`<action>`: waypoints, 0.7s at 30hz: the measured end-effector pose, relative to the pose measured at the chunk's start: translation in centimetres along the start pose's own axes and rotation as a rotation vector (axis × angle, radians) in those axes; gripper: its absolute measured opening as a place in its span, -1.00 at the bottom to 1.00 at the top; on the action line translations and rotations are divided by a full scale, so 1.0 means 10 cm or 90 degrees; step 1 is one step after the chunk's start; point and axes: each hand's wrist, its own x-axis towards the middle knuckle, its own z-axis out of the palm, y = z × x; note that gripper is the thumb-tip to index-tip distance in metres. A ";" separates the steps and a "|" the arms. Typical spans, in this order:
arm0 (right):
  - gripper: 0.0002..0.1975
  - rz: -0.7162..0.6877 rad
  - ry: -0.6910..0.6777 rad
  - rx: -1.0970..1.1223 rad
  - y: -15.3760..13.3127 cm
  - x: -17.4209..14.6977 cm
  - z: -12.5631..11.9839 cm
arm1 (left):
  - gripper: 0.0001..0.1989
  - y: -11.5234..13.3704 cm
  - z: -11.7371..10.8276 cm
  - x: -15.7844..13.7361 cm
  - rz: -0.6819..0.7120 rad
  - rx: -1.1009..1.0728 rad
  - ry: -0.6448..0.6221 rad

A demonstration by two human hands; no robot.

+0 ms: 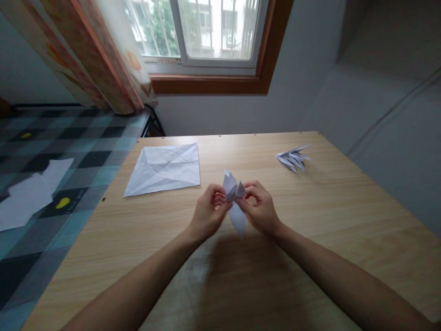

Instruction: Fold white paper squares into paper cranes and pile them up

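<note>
A white folded paper piece (237, 220) is held up over the middle of the table. It has pointed flaps at the top and a long tapered flap hanging down toward me. My left hand (212, 209) pinches its left side between thumb and fingers. On the other side, my right hand (260, 207) is closed on the right edge, thumb near the centre. The fingertips cover part of the folds. Beyond my left hand lies a creased, unfolded white paper sheet (167, 166). A spiky folded paper bundle (292, 158) rests beyond my right hand.
The light wooden table (330, 197) reaches a wall and window (217, 30) at the back. To the left is a bed with a checked cover (91, 158), holding white paper sheets (31, 195). A patterned curtain (103, 55) hangs above it.
</note>
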 end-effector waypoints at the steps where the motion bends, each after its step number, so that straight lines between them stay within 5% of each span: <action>1: -0.93 -0.038 0.000 -0.026 -0.02 0.00 -0.01 | -0.75 -0.01 0.00 0.00 0.014 0.003 -0.002; 6: -0.88 -0.136 0.013 -0.055 -0.06 0.00 -0.03 | -0.73 -0.03 0.01 -0.01 0.082 0.078 -0.006; 13: -0.89 -0.109 0.048 -0.110 -0.05 -0.01 -0.04 | -0.68 0.13 0.00 -0.02 0.211 0.327 0.027; 21: -0.88 -0.154 0.045 -0.095 -0.13 -0.04 -0.02 | -0.81 0.17 -0.02 -0.04 0.171 0.400 0.048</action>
